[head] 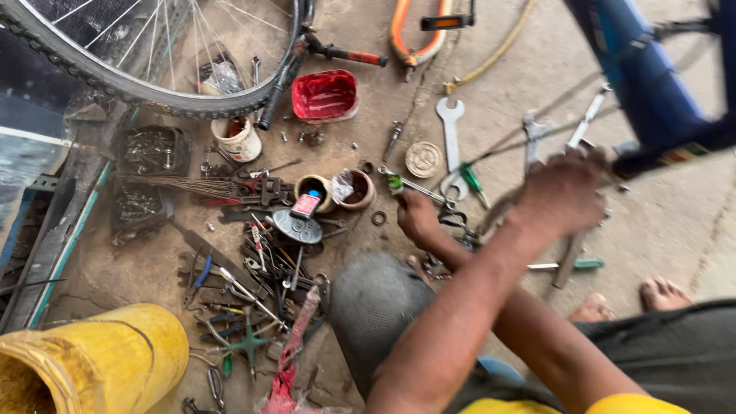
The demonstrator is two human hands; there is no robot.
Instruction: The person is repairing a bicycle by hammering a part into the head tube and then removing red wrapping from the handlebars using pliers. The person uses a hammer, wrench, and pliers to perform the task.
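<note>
From the head camera we look down at a concrete floor (675,222) strewn with tools. Our left hand (418,217) reaches low, its fingers closed around a thin metal tool (418,186) with a green tip, held just above a pair of dark pliers (458,225). Our right hand (560,195) sits higher and is blurred; it curls at the lower end of a blue bike frame (644,84), but we cannot tell whether it grips anything. Our arms cross, the right over the left.

Between the hands lies a green screwdriver (473,182), and beyond it a flat spanner (450,130). Farther left we see a red tub (326,96), a white cup (238,139), a round tin (314,192) and a heap of wrenches (245,299). A wheel (153,54) fills the top left, and a yellow bucket (100,360) stands at bottom left.
</note>
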